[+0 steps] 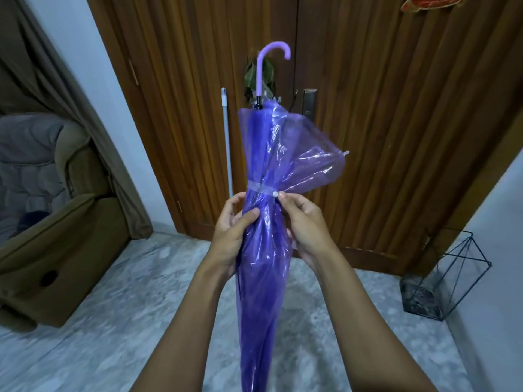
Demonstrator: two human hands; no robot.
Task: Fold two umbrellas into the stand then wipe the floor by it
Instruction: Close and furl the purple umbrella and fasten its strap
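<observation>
- A home, at the entrance hall just inside the front door.
- A tall double door (368, 123) of ribbed dark wood fills the far side, with a metal lock plate (310, 104) near the meeting edge.
- A red and gold ornament (424, 2) hangs at the door's top.
- An empty black wire stand (441, 281) sits on the floor (113, 306) beside the door's right edge.
- The floor is pale, mottled polished stone.
- A slim white pole (227, 137) leans upright against the door.
- On the left, a brown upholstered armchair (70, 227) holds a grey quilted blanket (28, 154), with a brown curtain (56, 80) hanging behind it.
- The walls (119, 89) are plain white.
</observation>
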